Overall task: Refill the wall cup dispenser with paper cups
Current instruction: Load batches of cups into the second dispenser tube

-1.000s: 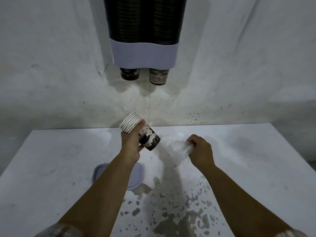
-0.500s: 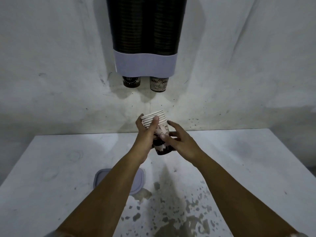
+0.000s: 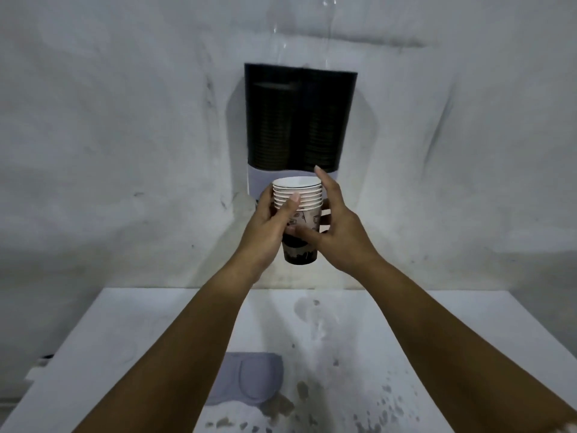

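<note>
Cup stack (image 3: 298, 214) between both hands, before the wall dispenser (image 3: 299, 120), above table (image 3: 468, 339).

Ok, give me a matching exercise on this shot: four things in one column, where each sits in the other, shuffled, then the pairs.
Things
1. stack of paper cups
2. wall cup dispenser
3. grey lid
4. dark stains

Places
A. flat on the table, under the left forearm
B. held between the left hand and the right hand
C. spattered on the table's near right part
D. mounted on the wall, behind the hands

Pairs: 1-B, 2-D, 3-A, 4-C
</note>
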